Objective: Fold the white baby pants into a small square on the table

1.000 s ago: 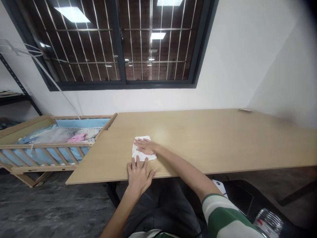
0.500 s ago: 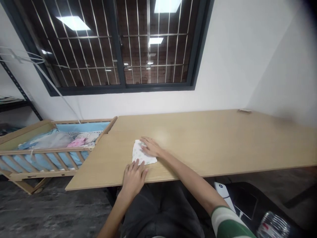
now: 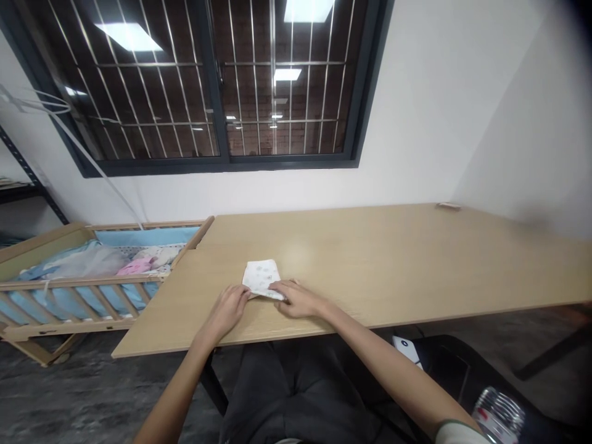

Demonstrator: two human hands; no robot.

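A small white cloth [image 3: 261, 275] with a faint print lies folded on the wooden table [image 3: 351, 265], its near edge lifted a little. My left hand [image 3: 230, 308] pinches the near left corner between thumb and fingers. At the near right corner, my right hand [image 3: 296, 298] grips the edge, fingers on top and thumb underneath. Both forearms reach in over the table's front edge.
A wooden crib [image 3: 106, 277] with blue lining and bedding stands against the table's left end. Below the front edge on the right are a black chair [image 3: 444, 357] and a plastic bottle [image 3: 499, 413]. A small flat object [image 3: 448, 206] lies at the back right.
My hands have gone from lying flat on the cloth to pinching its two near corners. The near edge has come up slightly, and my right hand has moved nearer to me.
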